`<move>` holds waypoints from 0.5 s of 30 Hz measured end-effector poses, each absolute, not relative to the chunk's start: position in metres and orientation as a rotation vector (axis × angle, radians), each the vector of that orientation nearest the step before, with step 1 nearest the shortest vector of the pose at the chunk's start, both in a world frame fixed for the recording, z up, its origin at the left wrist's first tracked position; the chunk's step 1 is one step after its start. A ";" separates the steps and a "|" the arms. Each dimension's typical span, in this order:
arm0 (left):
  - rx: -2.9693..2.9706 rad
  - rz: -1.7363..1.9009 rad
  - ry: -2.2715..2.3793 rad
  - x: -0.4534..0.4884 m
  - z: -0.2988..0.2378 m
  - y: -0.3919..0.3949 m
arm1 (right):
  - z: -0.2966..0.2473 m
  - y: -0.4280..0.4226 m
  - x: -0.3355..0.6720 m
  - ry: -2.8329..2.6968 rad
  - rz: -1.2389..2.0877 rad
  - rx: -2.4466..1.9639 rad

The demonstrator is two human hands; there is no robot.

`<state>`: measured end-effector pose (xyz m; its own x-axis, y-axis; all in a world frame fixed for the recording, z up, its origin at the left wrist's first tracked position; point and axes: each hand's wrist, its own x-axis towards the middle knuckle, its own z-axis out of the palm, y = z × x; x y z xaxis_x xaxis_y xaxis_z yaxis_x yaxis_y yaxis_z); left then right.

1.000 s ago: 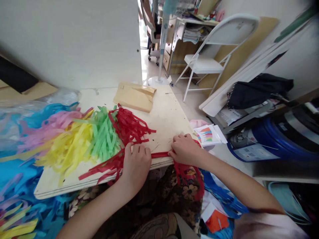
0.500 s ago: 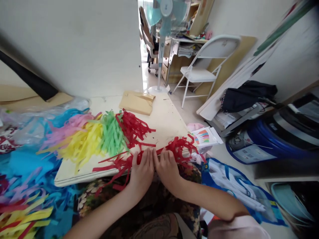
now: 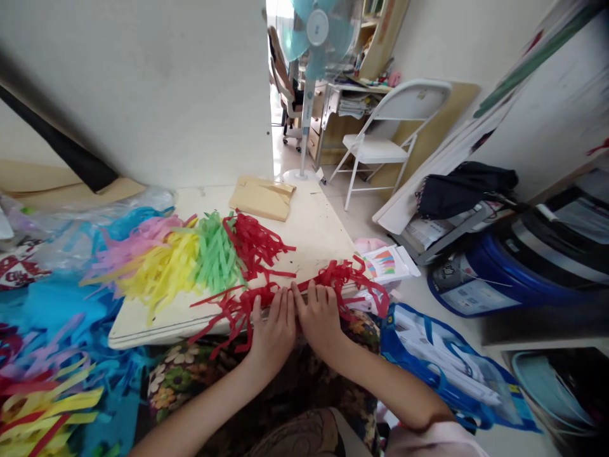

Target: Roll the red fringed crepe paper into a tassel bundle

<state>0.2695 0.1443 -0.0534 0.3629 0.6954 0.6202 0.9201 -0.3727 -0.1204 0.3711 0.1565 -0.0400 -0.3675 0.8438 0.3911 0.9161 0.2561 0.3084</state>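
At the near edge of the white tabletop (image 3: 318,238), my left hand (image 3: 275,324) and my right hand (image 3: 320,317) are side by side with the fingertips almost meeting. Both grip the middle of a red fringed tissue paper tassel (image 3: 349,275); its cut strips spread out to either side and some hang over the edge. My fingers cover the part between them. Just beyond lies another red tassel (image 3: 257,241), then a green tassel (image 3: 216,251), a yellow tassel (image 3: 169,263) and a pink tassel (image 3: 137,244) in a row to the left.
A brown paper envelope (image 3: 263,198) lies at the back of the tabletop. Blue tissue paper (image 3: 61,304) and mixed strips pile up on the left. To the right are a printed white packet (image 3: 392,262), a blue bag (image 3: 442,355) and a blue bucket (image 3: 485,276). A fan (image 3: 308,108) and folding chair (image 3: 380,149) stand behind.
The camera view has shifted slightly. My hands stay at the table edge on the red tassel, with the left fingers a little more spread and the left-hand strips lying differently.
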 end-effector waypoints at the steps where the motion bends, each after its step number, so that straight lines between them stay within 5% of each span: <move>1: -2.183 -0.649 -1.419 0.270 -0.054 0.144 | -0.039 0.157 0.373 -2.370 -0.715 -1.671; 9: -2.188 -0.566 -1.477 0.269 -0.048 0.147 | -0.029 0.170 0.402 -2.298 -0.593 -1.792; 15: -2.222 -0.535 -1.500 0.266 -0.041 0.148 | 0.035 0.124 0.400 -2.338 -0.500 -1.337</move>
